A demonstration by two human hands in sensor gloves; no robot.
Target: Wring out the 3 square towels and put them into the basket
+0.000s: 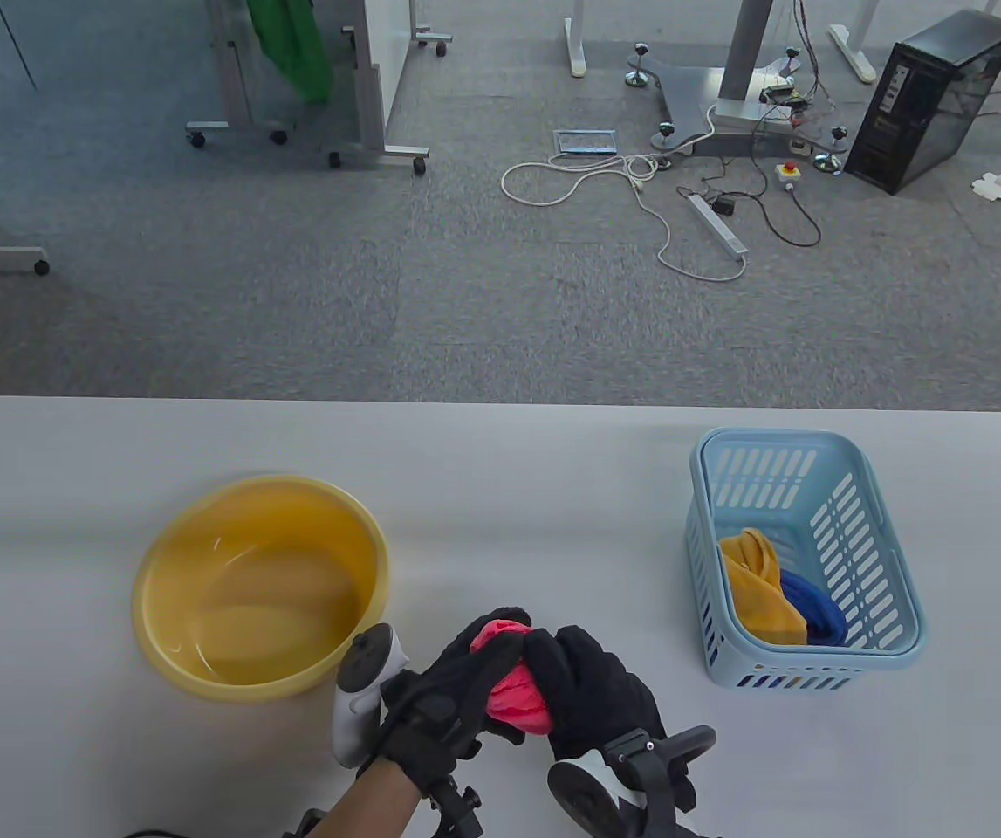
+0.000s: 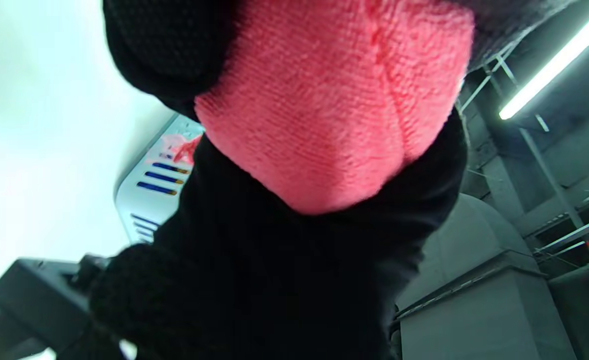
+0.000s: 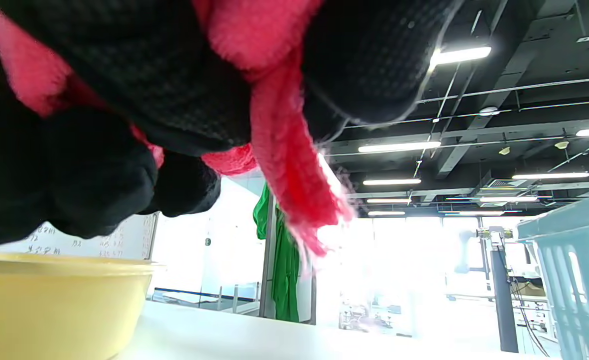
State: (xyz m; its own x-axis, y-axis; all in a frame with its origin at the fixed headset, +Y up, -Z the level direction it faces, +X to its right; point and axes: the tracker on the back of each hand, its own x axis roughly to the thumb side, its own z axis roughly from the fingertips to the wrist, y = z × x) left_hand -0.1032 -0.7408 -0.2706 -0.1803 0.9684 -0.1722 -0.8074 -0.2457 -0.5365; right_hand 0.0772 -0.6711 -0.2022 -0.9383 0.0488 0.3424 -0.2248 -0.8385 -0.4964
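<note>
Yellow towel (image 1: 760, 587) and blue towel (image 1: 814, 607) lie in the basket (image 1: 867, 489); left hand (image 1: 452, 685) and right hand (image 1: 598, 690) both clench the last pink towel (image 1: 513, 690), mid-wring.

A yellow basin (image 1: 260, 587) stands on the white table (image 1: 500, 471), just left of the hands and slightly beyond them, with a little water in its bottom. Far beyond the hands, on the grey carpet (image 1: 291, 288), lie a white cable (image 1: 605, 188) and a power strip (image 1: 716, 224). A black computer tower (image 1: 932, 100) stands beyond and to the right; a green cloth (image 1: 291, 44) hangs beyond and to the left.
</note>
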